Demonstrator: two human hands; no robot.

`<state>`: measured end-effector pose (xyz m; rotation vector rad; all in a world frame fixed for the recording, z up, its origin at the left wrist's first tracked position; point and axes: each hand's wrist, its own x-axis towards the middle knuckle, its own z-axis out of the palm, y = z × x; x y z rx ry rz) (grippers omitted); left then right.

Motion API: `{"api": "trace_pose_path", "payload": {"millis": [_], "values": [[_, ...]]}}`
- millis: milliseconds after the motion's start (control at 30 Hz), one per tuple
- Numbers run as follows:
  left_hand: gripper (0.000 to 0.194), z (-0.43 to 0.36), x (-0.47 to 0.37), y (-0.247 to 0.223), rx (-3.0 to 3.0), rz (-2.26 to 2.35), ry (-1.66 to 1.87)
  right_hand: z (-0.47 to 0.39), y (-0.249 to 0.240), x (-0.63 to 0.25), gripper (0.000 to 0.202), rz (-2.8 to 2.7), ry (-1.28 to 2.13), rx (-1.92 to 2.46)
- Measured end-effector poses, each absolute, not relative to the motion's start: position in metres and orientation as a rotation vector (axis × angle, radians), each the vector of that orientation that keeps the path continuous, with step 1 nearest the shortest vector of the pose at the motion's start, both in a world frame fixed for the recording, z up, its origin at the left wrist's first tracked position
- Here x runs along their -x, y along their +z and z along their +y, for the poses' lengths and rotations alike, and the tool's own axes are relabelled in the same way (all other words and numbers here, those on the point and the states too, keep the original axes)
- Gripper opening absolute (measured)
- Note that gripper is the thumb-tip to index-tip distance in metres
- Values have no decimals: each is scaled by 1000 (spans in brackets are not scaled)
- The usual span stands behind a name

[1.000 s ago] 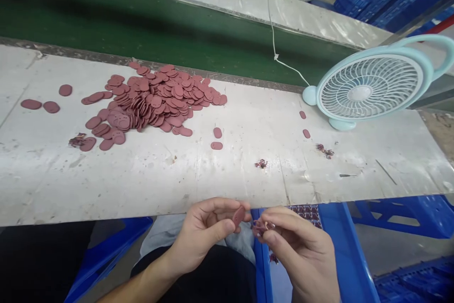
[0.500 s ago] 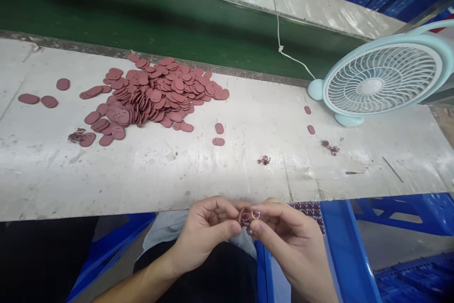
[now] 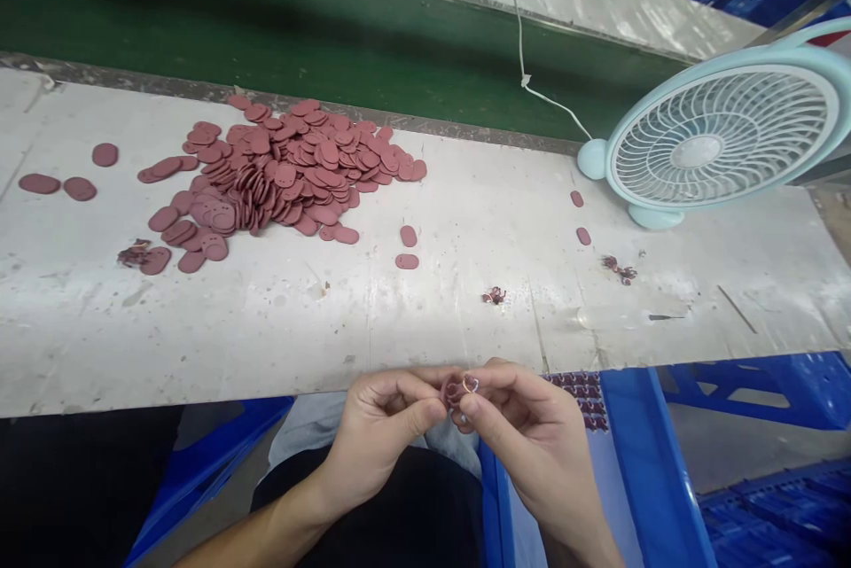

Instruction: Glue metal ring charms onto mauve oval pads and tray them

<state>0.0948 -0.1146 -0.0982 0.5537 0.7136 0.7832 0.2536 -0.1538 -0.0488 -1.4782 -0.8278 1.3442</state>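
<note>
Close to the table's front edge, my left hand [image 3: 382,431] pinches a maroon oval disc [image 3: 446,386], seen nearly edge-on, between thumb and fingers. Against it, my right hand [image 3: 538,435] has its thumb and forefinger closed on a small maroon piece with a pale wire loop [image 3: 470,385]. Fingertips cover much of both parts, so I cannot tell whether they are joined. Farther back on the table is a big heap of similar maroon oval discs [image 3: 292,169], some showing small holes. Two loose discs [image 3: 408,236] lie between the heap and my hands.
Small dark-red wired clusters lie on the white table [image 3: 432,329], one cluster [image 3: 494,295] near the middle. A clear-handled pointed tool [image 3: 618,317] and thin rod [image 3: 737,309] lie right. A light-blue fan [image 3: 698,151] stands behind. Below, a blue crate [image 3: 658,462] holds rows of maroon pieces [image 3: 585,395].
The camera view has shifted slightly, and my hands appear a little farther left and higher. Both keep their pinch on the small maroon parts.
</note>
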Motion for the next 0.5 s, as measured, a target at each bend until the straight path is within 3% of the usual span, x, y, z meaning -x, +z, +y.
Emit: {"api": "trace_pose_path", "payload": {"millis": [400,500], "values": [[3,-113,-107,-94,-654,745,819,-158,-65,-264,14,-669,1351,1355],[13,-98,-105,-90,-817,754,800,-169,-74,-282,17,-523,1271,1329]]}}
